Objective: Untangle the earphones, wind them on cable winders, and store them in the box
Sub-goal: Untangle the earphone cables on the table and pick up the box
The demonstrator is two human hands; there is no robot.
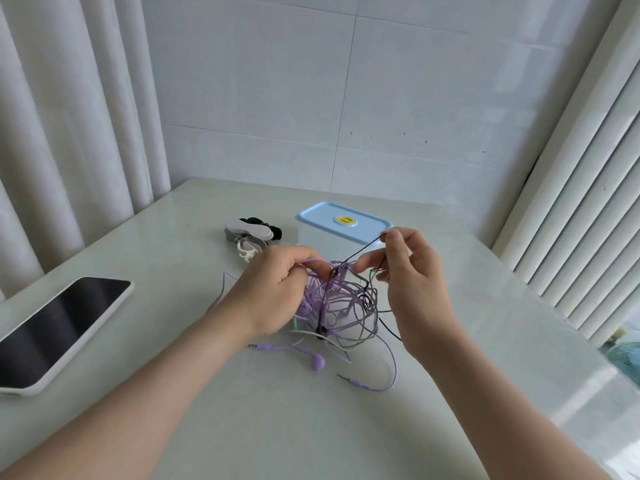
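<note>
A black strand (363, 250) is pinched by the right hand (412, 282), slanting up and rightward from the earphone tangle (346, 306), which is gripped by the left hand (273, 292) over the tabletop (277, 427).

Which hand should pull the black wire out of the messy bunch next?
Probably the right hand: it already pinches the black wire, stretched up out of the tangle, while the left hand grips the tangle itself.

Left hand (273, 292) and right hand (419, 292) bare. Left forearm (156, 393) and right forearm (485, 393) bare to frame edge. Fingernails short, natural.
</note>
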